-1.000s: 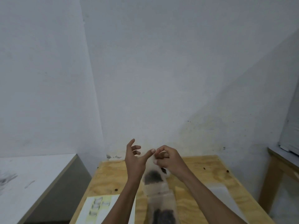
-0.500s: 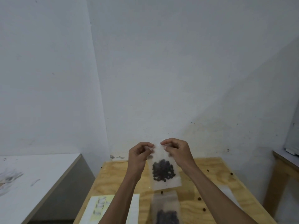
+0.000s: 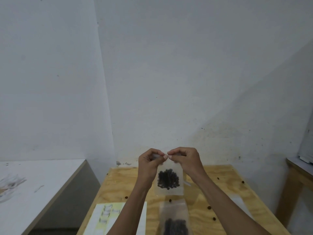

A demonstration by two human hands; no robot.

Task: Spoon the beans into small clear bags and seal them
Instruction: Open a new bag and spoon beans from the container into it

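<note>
Seen from head height, looking down at a plywood table [image 3: 237,197] set against a pale wall [image 3: 169,65].

Held up above the table, near its far edge: a small clear bag [image 3: 170,181], hanging upright, with a dark clump of beans [image 3: 168,179] settled in its lower half. Pinched at the top edge by both hands. Left hand [image 3: 149,164] at the top left corner, thumb and forefinger curled tight on the plastic. Right hand [image 3: 185,160] at the top right, fingers likewise curled and pinching. Fingertips of the two hands almost touching at the middle of the top edge. By the look of it, sealing the strip.

Lying flat on the table below, nearer the body: a second bag [image 3: 174,217] with beans in it; sealed or not, cannot tell. Scattered on the wood: loose beans [image 3: 209,207]. To the left: a white and yellow sheet [image 3: 105,217], partly hidden by the left forearm. Further left, apart from the table: a white counter [image 3: 33,184].

Handling, as a judgement: thin, limp, probably slick film; light overall, with all the weight low. Best taken at the top strip, above the beans, both corners pinched so the mouth stays level. Likely to sag or spill if tipped before the seal is fully pressed shut. Squeezing the belly would push beans toward the opening.
</note>
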